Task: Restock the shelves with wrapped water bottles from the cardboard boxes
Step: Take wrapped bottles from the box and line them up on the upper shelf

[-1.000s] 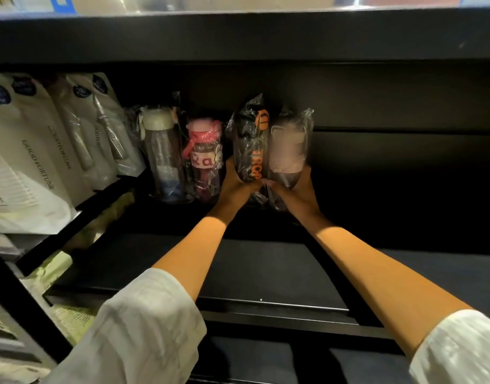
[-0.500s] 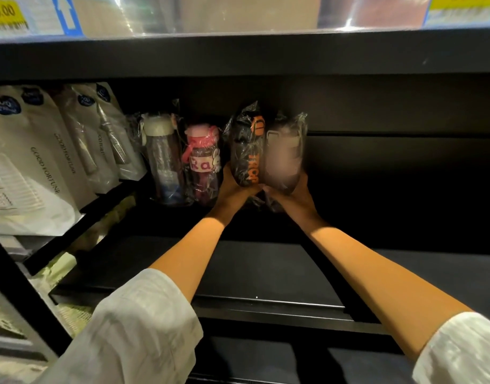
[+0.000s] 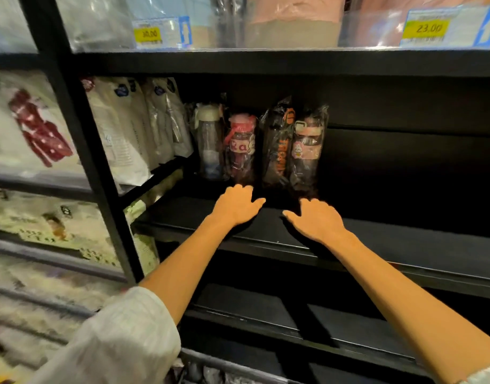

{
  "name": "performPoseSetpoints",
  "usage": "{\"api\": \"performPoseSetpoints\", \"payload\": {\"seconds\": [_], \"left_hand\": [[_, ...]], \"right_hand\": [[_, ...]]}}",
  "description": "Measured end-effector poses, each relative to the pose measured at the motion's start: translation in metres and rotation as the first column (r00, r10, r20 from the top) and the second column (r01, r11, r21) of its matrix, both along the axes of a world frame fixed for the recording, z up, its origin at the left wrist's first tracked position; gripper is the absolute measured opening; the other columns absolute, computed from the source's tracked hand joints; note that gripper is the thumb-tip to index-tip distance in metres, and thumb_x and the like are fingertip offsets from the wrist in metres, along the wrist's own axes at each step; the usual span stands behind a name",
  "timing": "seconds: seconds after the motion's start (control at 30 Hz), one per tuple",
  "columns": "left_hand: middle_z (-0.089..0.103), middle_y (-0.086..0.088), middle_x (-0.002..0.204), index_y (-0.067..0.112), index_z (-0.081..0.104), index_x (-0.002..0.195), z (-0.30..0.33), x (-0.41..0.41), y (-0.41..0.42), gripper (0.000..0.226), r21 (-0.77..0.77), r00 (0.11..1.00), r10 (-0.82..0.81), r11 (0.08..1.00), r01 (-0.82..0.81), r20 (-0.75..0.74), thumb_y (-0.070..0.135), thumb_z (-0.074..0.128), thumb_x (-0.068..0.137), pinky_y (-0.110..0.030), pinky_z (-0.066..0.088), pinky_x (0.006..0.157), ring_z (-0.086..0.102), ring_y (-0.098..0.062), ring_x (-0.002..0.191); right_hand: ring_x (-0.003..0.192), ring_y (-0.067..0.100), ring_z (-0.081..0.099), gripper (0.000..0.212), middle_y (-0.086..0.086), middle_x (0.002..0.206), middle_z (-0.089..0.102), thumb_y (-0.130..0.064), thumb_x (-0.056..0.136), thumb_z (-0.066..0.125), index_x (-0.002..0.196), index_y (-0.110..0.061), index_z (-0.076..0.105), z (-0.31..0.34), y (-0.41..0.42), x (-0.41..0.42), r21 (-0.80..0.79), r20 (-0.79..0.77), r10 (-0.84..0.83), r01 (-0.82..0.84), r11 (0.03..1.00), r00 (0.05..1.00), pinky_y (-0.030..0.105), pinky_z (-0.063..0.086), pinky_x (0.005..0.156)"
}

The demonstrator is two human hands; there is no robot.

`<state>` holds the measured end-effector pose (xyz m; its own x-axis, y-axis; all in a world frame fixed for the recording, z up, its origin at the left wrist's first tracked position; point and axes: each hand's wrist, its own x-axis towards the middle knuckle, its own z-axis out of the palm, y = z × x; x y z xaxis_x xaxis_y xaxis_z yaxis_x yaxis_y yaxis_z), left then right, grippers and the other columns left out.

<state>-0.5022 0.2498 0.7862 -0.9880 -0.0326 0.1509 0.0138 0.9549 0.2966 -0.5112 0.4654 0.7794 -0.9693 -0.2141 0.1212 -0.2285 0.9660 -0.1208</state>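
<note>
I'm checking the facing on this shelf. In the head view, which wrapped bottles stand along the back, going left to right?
White-capped clear bottle → pink-lidded bottle → black bottle with orange lettering → dark bottle with pink band.

We are seeing a black metal shelf [image 3: 390, 242] carrying four plastic-wrapped water bottles [image 3: 266, 145] standing upright together at its back.

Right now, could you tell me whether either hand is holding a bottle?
No, both the left hand and right hand are open and empty, in front of the wrapped bottles standing on the shelf.
</note>
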Motion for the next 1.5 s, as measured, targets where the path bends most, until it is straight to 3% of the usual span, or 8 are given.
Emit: {"api": "performPoseSetpoints", "payload": {"seconds": [0.3, 0.6, 0.73, 1.0, 1.1, 1.23, 1.37, 1.5], "left_hand": [[0.056, -0.015, 0.132, 0.011, 0.054, 0.139, -0.060, 0.203, -0.050, 0.058, -0.152, 0.956, 0.248, 0.950, -0.272, -0.159, 0.056, 0.042, 0.105, -0.047, 0.048, 0.100, 0.054, -0.037, 0.121], [0.057, -0.018, 0.135, 0.012, 0.054, 0.143, -0.202, 0.416, -0.096, 0.054, -0.154, 0.808, 0.580, 0.812, -0.563, 0.103, 0.049, 0.040, 0.106, -0.046, 0.049, 0.097, 0.056, -0.039, 0.119], [0.057, -0.020, 0.135, 0.013, 0.056, 0.138, -0.274, 0.484, -0.117, 0.057, -0.051, 0.688, 0.686, 0.716, -0.696, 0.238, 0.053, 0.039, 0.102, -0.051, 0.051, 0.096, 0.056, -0.043, 0.120], [0.054, -0.009, 0.145, 0.024, 0.055, 0.136, -0.404, 0.555, -0.172, 0.046, 0.035, 0.449, 0.711, 0.515, -0.857, 0.542, 0.050, 0.044, 0.101, -0.047, 0.048, 0.100, 0.053, -0.037, 0.128], [0.051, -0.013, 0.147, 0.019, 0.050, 0.142, -0.447, 0.565, -0.195, 0.047, 0.069, 0.364, 0.665, 0.426, -0.902, 0.652, 0.045, 0.044, 0.103, -0.049, 0.045, 0.103, 0.049, -0.040, 0.132], [0.049, -0.019, 0.144, 0.018, 0.044, 0.145, -0.510, 0.574, -0.218, 0.047, 0.090, 0.307, 0.615, 0.358, -0.929, 0.726, 0.041, 0.043, 0.104, -0.051, 0.050, 0.096, 0.053, -0.044, 0.123], [0.044, -0.021, 0.149, 0.019, 0.035, 0.152, -0.575, 0.571, -0.230, 0.054, 0.128, 0.284, 0.550, 0.306, -0.944, 0.785, 0.045, 0.041, 0.106, -0.052, 0.049, 0.098, 0.051, -0.045, 0.124], [0.049, -0.021, 0.143, 0.022, 0.030, 0.155, -0.648, 0.559, -0.239, 0.056, 0.164, 0.243, 0.513, 0.194, -0.967, 0.824, 0.043, 0.045, 0.105, -0.051, 0.048, 0.098, 0.052, -0.044, 0.123]], "right_hand": [[0.151, 0.028, 0.034, 0.066, 0.009, 0.162, 0.041, -0.058, 0.105, 0.043, 0.156, -0.016, 0.044, -0.037, -0.073, 0.130, 0.026, -0.151, 0.523, -0.525, 0.851, 0.839, 0.047, 0.024, 0.127], [0.134, 0.030, 0.053, 0.050, 0.008, 0.142, 0.059, -0.047, 0.107, 0.048, 0.145, -0.014, 0.055, -0.165, -0.179, 0.283, -0.048, 0.182, 0.823, -0.831, 0.554, 0.538, 0.043, 0.045, 0.109], [0.094, 0.029, 0.063, 0.024, 0.006, 0.102, 0.063, -0.038, 0.105, 0.049, 0.106, -0.018, 0.062, -0.235, -0.220, 0.326, -0.088, 0.428, 0.777, -0.835, 0.544, 0.461, 0.050, 0.056, 0.089], [0.124, 0.033, 0.060, 0.048, 0.011, 0.141, 0.059, -0.048, 0.106, 0.047, 0.147, -0.023, 0.054, -0.367, -0.309, 0.361, -0.059, 0.699, 0.639, -0.864, 0.499, 0.321, 0.046, 0.054, 0.098], [0.107, 0.039, 0.064, 0.022, 0.016, 0.118, 0.067, -0.039, 0.105, 0.046, 0.119, -0.035, 0.063, -0.415, -0.344, 0.363, -0.065, 0.741, 0.605, -0.867, 0.495, 0.290, 0.048, 0.055, 0.093], [0.103, 0.040, 0.062, 0.034, 0.019, 0.110, 0.066, -0.038, 0.104, 0.052, 0.117, -0.010, 0.064, -0.488, -0.378, 0.364, -0.089, 0.787, 0.536, -0.804, 0.588, 0.305, 0.048, 0.054, 0.087], [0.076, 0.031, 0.054, 0.026, -0.005, 0.078, 0.046, -0.058, 0.093, 0.049, 0.080, -0.037, 0.039, -0.582, -0.394, 0.354, -0.123, 0.858, 0.438, -0.721, 0.682, 0.268, 0.040, 0.042, 0.064], [0.080, 0.025, 0.049, 0.028, -0.006, 0.083, 0.043, -0.061, 0.089, 0.049, 0.087, -0.034, 0.043, -0.652, -0.418, 0.349, -0.118, 0.890, 0.381, -0.682, 0.721, 0.249, 0.033, 0.030, 0.056]]}}
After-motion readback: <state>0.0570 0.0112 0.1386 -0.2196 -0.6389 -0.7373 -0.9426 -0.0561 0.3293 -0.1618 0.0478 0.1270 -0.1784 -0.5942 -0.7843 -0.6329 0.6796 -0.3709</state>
